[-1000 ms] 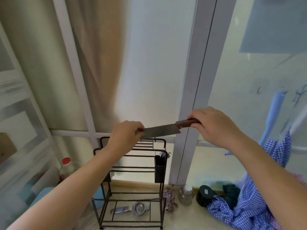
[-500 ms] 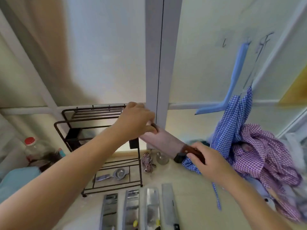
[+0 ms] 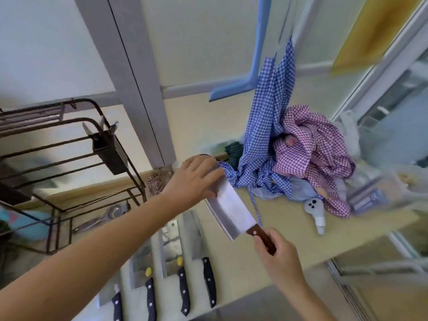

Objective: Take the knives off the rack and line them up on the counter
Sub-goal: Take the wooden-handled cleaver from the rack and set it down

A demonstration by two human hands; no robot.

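Observation:
A cleaver [image 3: 231, 210] with a brown wooden handle hovers just above the beige counter [image 3: 284, 230], right of a row of knives. My right hand [image 3: 275, 251] grips its handle. My left hand [image 3: 195, 179] holds the far end of the blade between fingers and thumb. Several dark-handled knives [image 3: 183, 269] lie side by side on the counter, handles toward me. The dark wire rack [image 3: 69, 163] stands at the left, with a small holder [image 3: 110, 149] hooked on its side.
A heap of blue and purple checked cloth [image 3: 296, 156] lies at the back right, with a small grey spray bottle [image 3: 316, 210] in front of it. A metal squeezer [image 3: 104, 216] rests in the rack's bottom shelf. A glass partition edges the counter at right.
The cleaver has come down from above the rack to low over the counter, right of the knife row. Both hands stayed on it, and my view tilted down and right.

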